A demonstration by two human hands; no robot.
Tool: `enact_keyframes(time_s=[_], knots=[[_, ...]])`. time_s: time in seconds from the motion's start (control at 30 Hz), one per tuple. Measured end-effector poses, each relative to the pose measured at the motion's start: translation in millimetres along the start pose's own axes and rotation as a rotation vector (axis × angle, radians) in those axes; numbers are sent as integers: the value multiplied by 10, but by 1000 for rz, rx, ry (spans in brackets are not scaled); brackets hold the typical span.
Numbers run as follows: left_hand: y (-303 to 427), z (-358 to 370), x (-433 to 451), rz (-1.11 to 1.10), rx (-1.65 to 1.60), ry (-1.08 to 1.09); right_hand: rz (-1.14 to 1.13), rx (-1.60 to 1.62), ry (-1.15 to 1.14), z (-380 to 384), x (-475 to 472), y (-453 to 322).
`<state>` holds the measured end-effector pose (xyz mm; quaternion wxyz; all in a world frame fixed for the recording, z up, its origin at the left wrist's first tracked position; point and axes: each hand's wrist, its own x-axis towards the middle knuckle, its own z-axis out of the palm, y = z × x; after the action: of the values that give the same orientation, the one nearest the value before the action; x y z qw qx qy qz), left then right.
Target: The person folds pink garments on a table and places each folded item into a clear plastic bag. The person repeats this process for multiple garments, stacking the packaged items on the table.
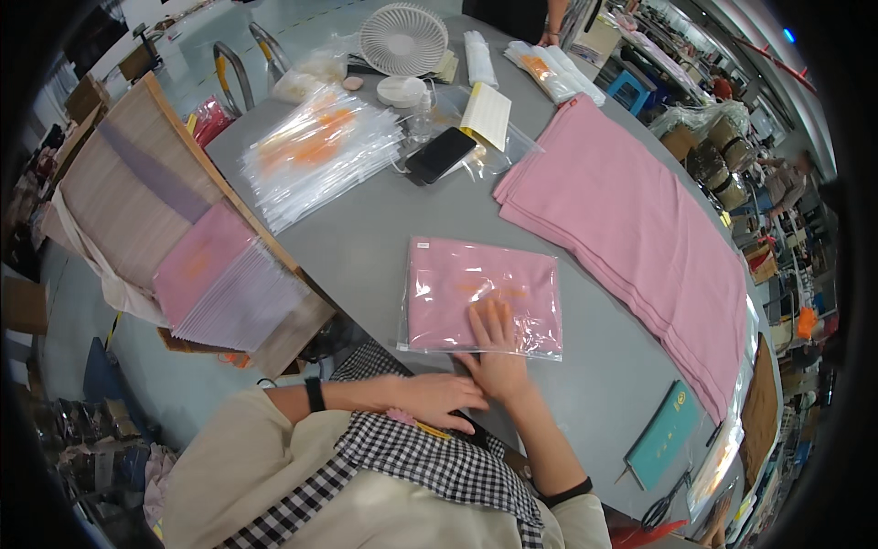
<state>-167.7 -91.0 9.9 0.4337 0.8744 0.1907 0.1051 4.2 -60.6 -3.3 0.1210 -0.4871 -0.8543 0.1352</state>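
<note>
Pink folded fabric in a clear plastic bag lies flat on the grey table before me. My right hand rests on the lower edge of the bag, fingers spread over the plastic. Close beside that wrist, my left hand is held over the checked apron, fingers apart and holding nothing. To the right lies a long folded pink cloth. A pile of clear plastic bags with orange print lies at the back left.
A black smartphone, a white fan and plastic rolls stand or lie at the back. A wooden-edged bin with bagged pink fabric is left. A teal notebook and scissors lie front right. A person stands opposite.
</note>
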Motion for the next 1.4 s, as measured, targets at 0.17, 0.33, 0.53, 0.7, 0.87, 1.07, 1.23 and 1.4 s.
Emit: enact_keyframes(time_s=[0.17, 0.33, 0.53, 0.7, 0.87, 1.07, 1.23, 1.4], knots=[[-479, -958, 18, -102, 122, 294, -319, -45, -227, 239, -181, -290], [-1038, -564, -21, -362, 723, 463, -229, -85, -111, 418, -124, -389], [-818, -540, -175, -469, 831, 445, -326, 40, -114, 187, -403, -521], [-433, -174, -194, -359, 701, 265, 46, 263, 312, -98, -780, 37], [-397, -63, -463, -337, 491, 552, 230, 164, 284, -179, -711, 426], [-268, -72, -1164, -802, -250, 658, 813, 1112, 121, -259, -720, -17], [-281, 412, -976, -590, -657, 604, 730, 1544, -533, 171, -558, -532], [-204, 520, -751, -493, -678, 616, 756, 1582, -290, 454, -596, -636]])
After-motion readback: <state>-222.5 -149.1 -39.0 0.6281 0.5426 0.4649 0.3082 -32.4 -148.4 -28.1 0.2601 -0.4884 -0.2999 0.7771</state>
